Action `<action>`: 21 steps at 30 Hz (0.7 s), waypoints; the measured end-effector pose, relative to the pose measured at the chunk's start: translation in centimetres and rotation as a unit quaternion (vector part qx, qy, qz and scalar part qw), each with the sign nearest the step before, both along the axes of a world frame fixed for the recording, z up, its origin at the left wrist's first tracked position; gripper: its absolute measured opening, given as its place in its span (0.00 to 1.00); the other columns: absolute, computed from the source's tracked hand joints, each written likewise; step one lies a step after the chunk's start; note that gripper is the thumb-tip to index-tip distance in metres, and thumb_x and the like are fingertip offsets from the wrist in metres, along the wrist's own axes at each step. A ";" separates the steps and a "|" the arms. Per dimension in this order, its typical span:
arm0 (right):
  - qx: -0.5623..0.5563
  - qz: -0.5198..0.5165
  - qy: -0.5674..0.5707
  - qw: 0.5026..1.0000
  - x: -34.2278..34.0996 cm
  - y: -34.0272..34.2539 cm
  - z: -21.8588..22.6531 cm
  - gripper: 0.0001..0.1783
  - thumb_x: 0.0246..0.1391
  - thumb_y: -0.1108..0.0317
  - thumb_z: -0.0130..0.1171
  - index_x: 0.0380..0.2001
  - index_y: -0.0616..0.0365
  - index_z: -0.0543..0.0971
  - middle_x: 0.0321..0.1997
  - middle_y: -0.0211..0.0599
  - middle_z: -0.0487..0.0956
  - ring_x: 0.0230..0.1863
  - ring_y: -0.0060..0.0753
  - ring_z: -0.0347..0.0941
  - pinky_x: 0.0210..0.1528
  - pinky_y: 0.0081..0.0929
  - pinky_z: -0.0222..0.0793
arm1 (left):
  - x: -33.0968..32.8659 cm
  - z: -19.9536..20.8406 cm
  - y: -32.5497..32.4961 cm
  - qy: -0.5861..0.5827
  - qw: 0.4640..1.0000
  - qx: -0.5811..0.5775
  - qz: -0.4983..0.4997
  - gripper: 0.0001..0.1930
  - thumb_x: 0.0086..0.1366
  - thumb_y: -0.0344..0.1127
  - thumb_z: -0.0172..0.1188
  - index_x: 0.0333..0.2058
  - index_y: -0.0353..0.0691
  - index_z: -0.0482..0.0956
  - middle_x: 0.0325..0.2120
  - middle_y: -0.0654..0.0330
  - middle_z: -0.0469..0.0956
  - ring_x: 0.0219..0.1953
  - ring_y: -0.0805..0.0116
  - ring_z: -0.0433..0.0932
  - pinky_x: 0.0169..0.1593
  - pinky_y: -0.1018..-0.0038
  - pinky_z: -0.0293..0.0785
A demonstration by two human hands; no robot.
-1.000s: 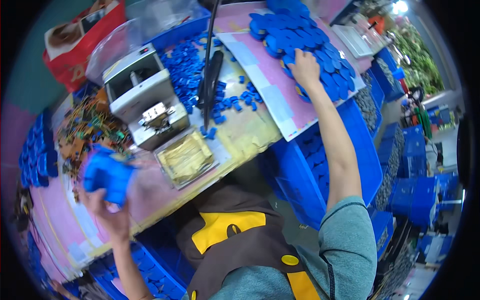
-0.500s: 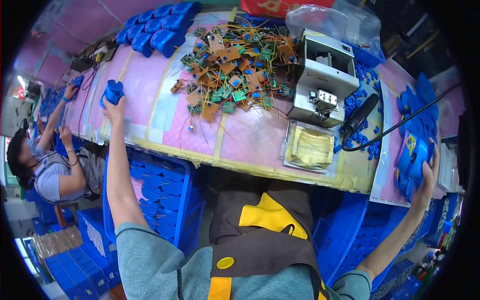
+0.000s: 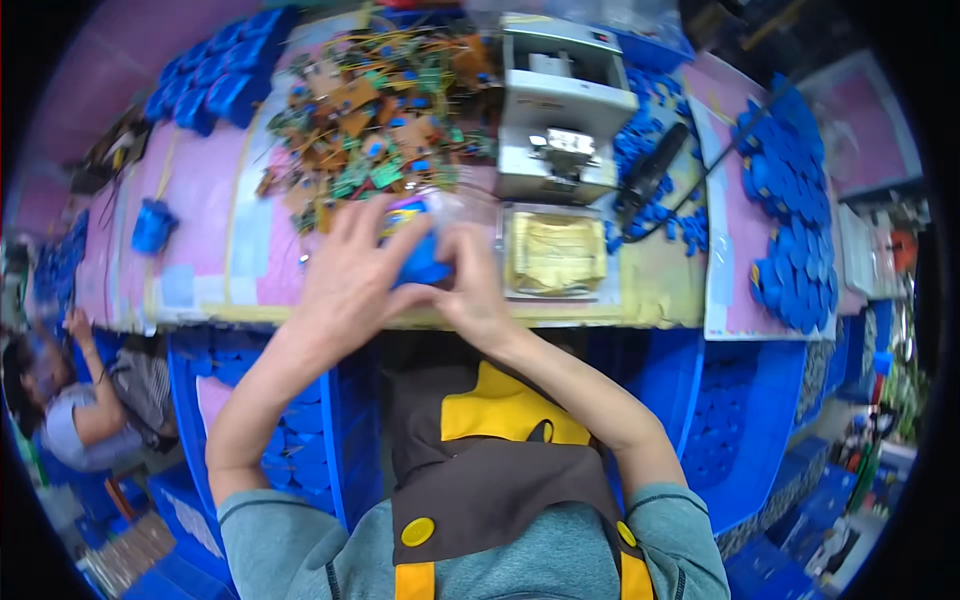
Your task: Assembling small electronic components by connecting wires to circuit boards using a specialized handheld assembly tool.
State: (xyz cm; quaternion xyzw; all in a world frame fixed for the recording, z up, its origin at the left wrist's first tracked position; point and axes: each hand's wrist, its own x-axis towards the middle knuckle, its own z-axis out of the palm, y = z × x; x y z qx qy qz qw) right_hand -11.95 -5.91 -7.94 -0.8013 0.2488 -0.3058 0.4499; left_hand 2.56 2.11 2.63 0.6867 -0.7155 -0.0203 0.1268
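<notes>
Both my hands meet over the near middle of the bench around a blue plastic housing (image 3: 425, 265) with yellow and purple showing at its top. My left hand (image 3: 350, 262) grips it from the left, fingers bent over its far side. From the right, my right hand (image 3: 472, 285) pinches it, its fingertips blurred by motion. Just beyond lies a heap of green and brown circuit boards (image 3: 385, 125) with thin wires. Another blue housing (image 3: 154, 227) stands alone to the left.
A white machine (image 3: 565, 110) stands behind a yellow sponge pad (image 3: 555, 250). Right of it lie a black-handled corded tool (image 3: 655, 170) and small blue parts (image 3: 640, 115). Blue pieces are stacked far left (image 3: 215, 75) and right (image 3: 790, 190). Blue bins (image 3: 735, 450) sit below the bench.
My left hand has let go of the blue housing at the left and moved right. My right hand has brought a blue housing from the right-hand stack to the middle, where both hands hold it.
</notes>
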 end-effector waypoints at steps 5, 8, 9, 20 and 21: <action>-0.075 0.039 -0.118 0.989 3.4 -1.3 0.6 0.52 0.31 0.74 0.73 0.62 0.64 0.57 0.60 0.54 0.64 0.63 0.56 0.61 0.66 0.40 0.57 | 1.8 0.0 0.0 -0.018 0.999 0.035 0.007 0.35 0.41 0.36 0.73 0.52 0.46 0.72 0.51 0.47 0.69 0.52 0.45 0.69 0.54 0.58 0.70; 0.019 0.122 -0.054 0.991 4.0 -1.8 1.4 0.56 0.35 0.74 0.70 0.66 0.65 0.50 0.66 0.58 0.60 0.67 0.59 0.57 0.67 0.39 0.57 | 2.7 0.3 0.2 -0.017 0.998 0.054 0.009 0.37 0.39 0.33 0.73 0.52 0.48 0.72 0.52 0.47 0.69 0.52 0.44 0.71 0.54 0.58 0.70; -0.050 0.106 -0.086 0.989 4.8 -1.8 0.5 0.53 0.37 0.75 0.68 0.66 0.64 0.50 0.65 0.58 0.61 0.66 0.60 0.59 0.65 0.39 0.60 | 3.1 0.3 0.3 -0.008 0.998 0.056 0.008 0.37 0.38 0.33 0.73 0.52 0.49 0.73 0.52 0.47 0.69 0.52 0.44 0.71 0.54 0.58 0.70; -0.060 0.049 -0.023 0.997 5.1 -0.7 0.6 0.50 0.34 0.79 0.64 0.64 0.57 0.54 0.66 0.52 0.61 0.47 0.61 0.74 0.41 0.49 0.73 | 4.6 1.7 1.7 0.004 1.000 0.018 -0.001 0.36 0.37 0.28 0.70 0.52 0.44 0.74 0.54 0.52 0.69 0.54 0.48 0.70 0.56 0.60 0.68; -0.051 0.049 0.009 0.997 5.2 -0.9 0.8 0.50 0.34 0.81 0.63 0.64 0.58 0.54 0.66 0.53 0.60 0.47 0.61 0.74 0.41 0.49 0.74 | 5.5 2.9 2.3 0.021 1.000 -0.001 0.006 0.36 0.38 0.27 0.69 0.52 0.42 0.74 0.55 0.53 0.69 0.56 0.50 0.70 0.57 0.61 0.67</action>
